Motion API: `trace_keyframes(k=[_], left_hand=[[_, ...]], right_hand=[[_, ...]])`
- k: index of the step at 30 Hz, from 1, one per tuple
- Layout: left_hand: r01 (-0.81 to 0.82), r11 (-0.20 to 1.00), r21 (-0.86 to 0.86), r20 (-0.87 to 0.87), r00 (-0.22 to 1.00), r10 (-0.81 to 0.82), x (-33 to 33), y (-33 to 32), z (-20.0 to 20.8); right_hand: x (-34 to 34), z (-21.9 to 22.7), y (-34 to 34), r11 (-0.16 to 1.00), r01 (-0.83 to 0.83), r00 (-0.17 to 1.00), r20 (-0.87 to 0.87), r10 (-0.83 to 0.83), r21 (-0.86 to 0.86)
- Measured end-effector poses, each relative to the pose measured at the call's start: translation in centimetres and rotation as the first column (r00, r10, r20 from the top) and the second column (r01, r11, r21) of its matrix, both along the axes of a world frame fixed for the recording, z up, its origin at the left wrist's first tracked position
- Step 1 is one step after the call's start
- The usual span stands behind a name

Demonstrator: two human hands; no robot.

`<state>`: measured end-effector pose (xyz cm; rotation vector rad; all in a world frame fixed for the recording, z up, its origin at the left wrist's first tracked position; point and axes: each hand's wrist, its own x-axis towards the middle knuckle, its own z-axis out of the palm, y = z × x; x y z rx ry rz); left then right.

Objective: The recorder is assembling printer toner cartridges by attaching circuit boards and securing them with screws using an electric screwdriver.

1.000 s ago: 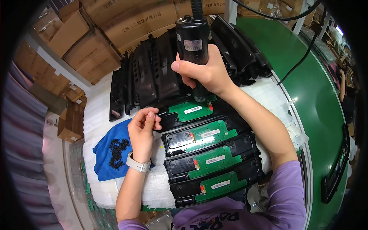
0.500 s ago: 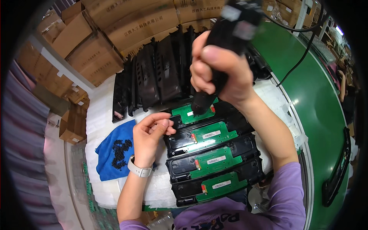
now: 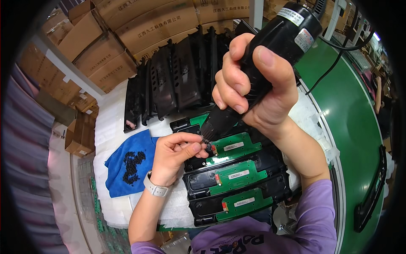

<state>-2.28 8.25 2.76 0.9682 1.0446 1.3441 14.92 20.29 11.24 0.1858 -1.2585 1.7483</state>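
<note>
The head view shows the person's right hand (image 3: 258,86) wrapped firmly round a black cylindrical power screwdriver (image 3: 277,51), wrist raised, tool slanting down toward the near left. The left hand (image 3: 173,155), fingers curled, meets its tip over the left part of a long black plastic panel (image 3: 259,138); whether those fingertips pinch anything cannot be told.

Purple shirt (image 3: 315,207), dark print (image 3: 252,241), pale wristband (image 3: 155,186)

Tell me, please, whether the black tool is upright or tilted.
Tilted: the tool, in the right hand, has its corded end upper right, tip lower left.
</note>
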Motion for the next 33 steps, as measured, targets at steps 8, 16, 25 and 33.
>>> trace_keyframes(k=[8, 16, 25, 33], left_hand=[[-0.069, 0.997, 0.018, 0.020, 0.997, 0.068, 0.1, 0.0, -0.9], [-0.078, 0.997, 0.008, -0.111, 0.991, 0.079, 0.3, 0.7, -0.7], [-0.281, 0.957, 0.066, -0.120, 0.950, 0.287, -1.0, 1.3, -1.5], [-0.284, 0.958, 0.044, -0.113, 0.951, 0.287, -1.2, 1.3, -1.1]], right_hand=[[-1.1, -0.1, -0.8, 0.964, 0.191, 0.981, 0.072, -0.180, -0.184], [-1.3, -0.6, 1.1, 0.957, 0.108, 0.994, 0.040, -0.101, -0.271], [-4.4, -3.3, 1.7, 0.905, 0.289, 0.894, 0.250, -0.371, 0.312], [-4.9, -3.5, 1.4, 0.904, 0.308, 0.886, 0.257, -0.386, 0.296]])
